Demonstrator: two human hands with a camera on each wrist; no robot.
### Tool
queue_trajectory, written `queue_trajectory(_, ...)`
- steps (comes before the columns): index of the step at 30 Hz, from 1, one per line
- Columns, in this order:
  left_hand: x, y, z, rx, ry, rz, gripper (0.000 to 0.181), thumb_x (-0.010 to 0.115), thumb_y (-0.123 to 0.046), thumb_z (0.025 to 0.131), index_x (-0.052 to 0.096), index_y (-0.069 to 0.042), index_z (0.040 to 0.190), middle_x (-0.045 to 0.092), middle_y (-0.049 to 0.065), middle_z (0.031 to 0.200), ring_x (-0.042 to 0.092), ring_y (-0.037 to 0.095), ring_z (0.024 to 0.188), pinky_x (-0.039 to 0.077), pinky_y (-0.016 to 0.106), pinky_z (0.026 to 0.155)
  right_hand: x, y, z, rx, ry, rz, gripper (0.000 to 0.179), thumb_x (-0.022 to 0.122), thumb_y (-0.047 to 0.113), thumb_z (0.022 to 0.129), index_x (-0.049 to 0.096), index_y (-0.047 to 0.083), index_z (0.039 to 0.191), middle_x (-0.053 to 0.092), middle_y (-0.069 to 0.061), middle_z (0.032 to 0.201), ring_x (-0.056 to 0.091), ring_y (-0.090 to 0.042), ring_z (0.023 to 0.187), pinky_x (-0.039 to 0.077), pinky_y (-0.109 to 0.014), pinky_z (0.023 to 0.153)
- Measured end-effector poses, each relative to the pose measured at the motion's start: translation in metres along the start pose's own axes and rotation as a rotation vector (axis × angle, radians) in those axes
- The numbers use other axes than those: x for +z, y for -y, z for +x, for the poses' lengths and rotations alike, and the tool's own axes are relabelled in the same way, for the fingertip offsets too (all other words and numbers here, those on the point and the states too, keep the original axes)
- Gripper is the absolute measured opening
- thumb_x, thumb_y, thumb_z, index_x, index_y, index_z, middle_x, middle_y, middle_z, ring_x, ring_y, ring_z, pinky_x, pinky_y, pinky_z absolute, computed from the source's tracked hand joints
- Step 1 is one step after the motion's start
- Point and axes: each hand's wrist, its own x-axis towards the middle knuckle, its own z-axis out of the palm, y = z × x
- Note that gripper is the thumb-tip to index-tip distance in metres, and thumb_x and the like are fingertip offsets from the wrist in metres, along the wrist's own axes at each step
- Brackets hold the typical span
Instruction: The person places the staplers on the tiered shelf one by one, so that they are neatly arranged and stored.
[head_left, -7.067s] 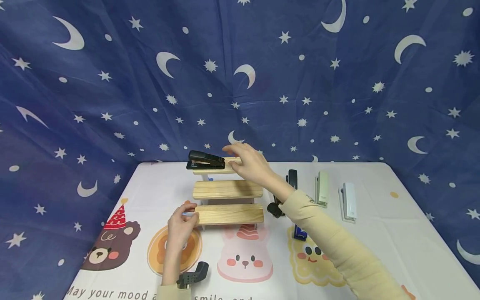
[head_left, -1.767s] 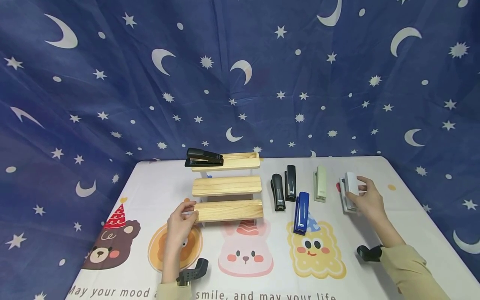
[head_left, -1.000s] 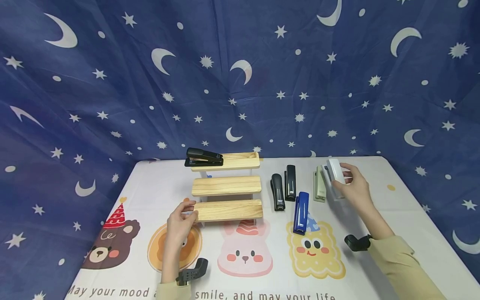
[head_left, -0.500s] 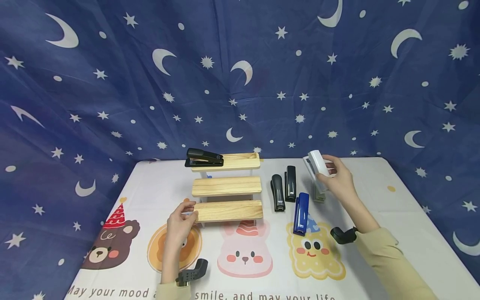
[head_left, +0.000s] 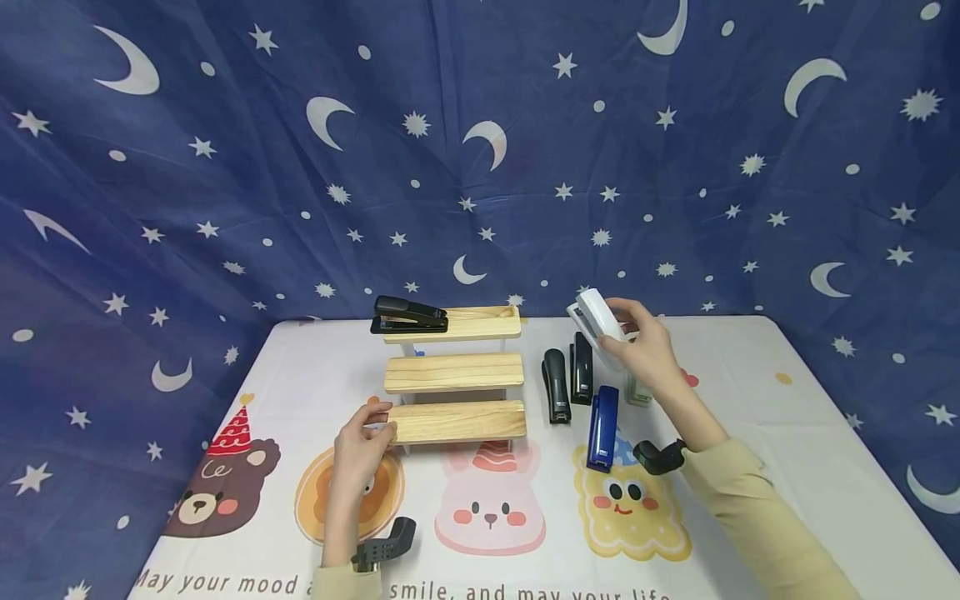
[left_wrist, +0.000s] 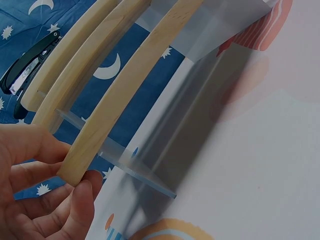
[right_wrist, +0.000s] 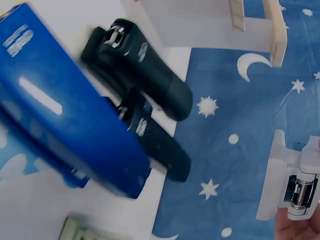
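Note:
A white stapler (head_left: 597, 318) is held up by my right hand (head_left: 647, 343), thumb on one side and fingers on the other, above the dark staplers. In the right wrist view the end of this white stapler (right_wrist: 273, 182) shows at the right, with fingertips below it. My left hand (head_left: 360, 446) grips the left end of the lowest wooden shelf (head_left: 459, 422) of a three-tier rack. The left wrist view has the thumb and fingers around that shelf end (left_wrist: 82, 160). On the top shelf (head_left: 483, 323), at its left, lies a black stapler (head_left: 408, 317).
Right of the rack stand two more black staplers, a front one (head_left: 556, 387) and a rear one (head_left: 581, 371). A blue stapler (head_left: 602, 429) lies nearer the front. The right hand partly hides a pale green stapler (head_left: 640, 392). A starry curtain (head_left: 480, 167) hangs behind the table.
My right hand has gone from the rack to the white stapler at the far right, lifted it and carried it left over the green one. The left hand stays on the lowest shelf.

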Motion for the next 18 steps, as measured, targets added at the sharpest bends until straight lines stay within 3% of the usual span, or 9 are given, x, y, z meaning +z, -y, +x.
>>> queue_trajectory(5, 0.0, 0.0, 0.0, 0.001, -0.004, 0.002, 0.036, 0.062, -0.01, 0.089, 0.06, -0.007, 0.125, 0.061, 0.02, 0.12, 0.062, 0.011, 0.071, 0.053, 0.023, 0.059, 0.006, 0.01, 0.003, -0.038, 0.026, 0.015, 0.057, 0.065, 0.007, 0.084, 0.047, 0.01, 0.138, 0.059, -0.023, 0.127, 0.055, -0.036, 0.106, 0.055, -0.056, 0.08)
queue_trajectory(18, 0.0, 0.0, 0.001, 0.004, -0.008, 0.009, 0.036, 0.062, -0.009, 0.088, 0.061, -0.007, 0.124, 0.062, 0.02, 0.118, 0.064, 0.011, 0.072, 0.053, 0.023, 0.059, 0.019, 0.037, 0.012, -0.141, 0.095, 0.069, 0.053, 0.064, 0.006, 0.084, 0.049, 0.01, 0.135, 0.06, -0.021, 0.125, 0.059, -0.035, 0.107, 0.054, -0.054, 0.085)
